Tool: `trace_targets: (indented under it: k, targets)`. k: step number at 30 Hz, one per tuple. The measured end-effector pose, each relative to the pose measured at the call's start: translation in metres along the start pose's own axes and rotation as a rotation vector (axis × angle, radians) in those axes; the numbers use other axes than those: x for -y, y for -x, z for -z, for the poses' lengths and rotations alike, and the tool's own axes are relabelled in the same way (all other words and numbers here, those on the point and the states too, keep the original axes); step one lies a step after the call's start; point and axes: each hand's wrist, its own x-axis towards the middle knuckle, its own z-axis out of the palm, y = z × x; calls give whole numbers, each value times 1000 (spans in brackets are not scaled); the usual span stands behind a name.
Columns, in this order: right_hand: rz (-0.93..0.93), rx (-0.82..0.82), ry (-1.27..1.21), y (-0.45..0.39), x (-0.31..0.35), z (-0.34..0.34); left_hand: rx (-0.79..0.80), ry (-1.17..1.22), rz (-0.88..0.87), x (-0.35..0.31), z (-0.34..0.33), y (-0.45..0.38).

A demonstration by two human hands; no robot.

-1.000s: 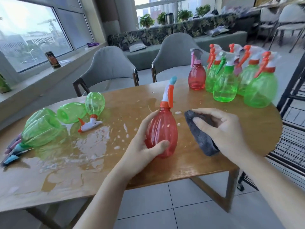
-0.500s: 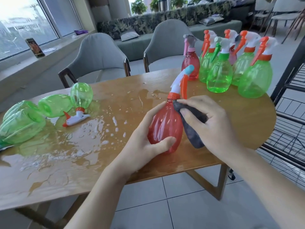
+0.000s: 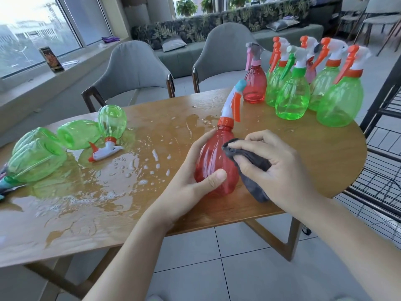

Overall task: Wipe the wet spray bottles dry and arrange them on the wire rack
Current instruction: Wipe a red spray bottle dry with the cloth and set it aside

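A red spray bottle [image 3: 213,157] with an orange collar and a white and blue trigger head stands tilted near the table's front edge. My left hand [image 3: 192,181] grips its body, thumb across the front. My right hand [image 3: 275,166] holds a dark grey cloth [image 3: 253,170] and presses it against the bottle's right side. Several green bottles and one red bottle [image 3: 255,83] stand upright at the back right of the table. Several green bottles [image 3: 36,157] lie on their sides at the left in a puddle. The black wire rack [image 3: 386,148] is at the right edge.
The wooden table [image 3: 130,213] is wet across its left and middle, with foam and droplets. Two grey chairs [image 3: 134,72] stand behind it. The tiled floor lies below and a sofa runs along the back. A window sill at the left carries a small box.
My right hand has slid the cloth from the bottle's neck down to the side of its body. My left hand keeps its grip. The view has shifted slightly.
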Motion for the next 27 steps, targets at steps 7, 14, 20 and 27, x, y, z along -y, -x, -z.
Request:
trace_targets:
  k: [7,14,20,27]
  targets:
    - [103,51,20,10,0,-2,-63,118,59,-3,-3,-1]
    - [129,42,32,12,5,-9,-52,157,66,1,0,-3]
    - [305,182,96,24,5,-10,-86,191,92,5,0,-8]
    - [218,-6,96,5,3,-8,12,141,46,3,7,-2]
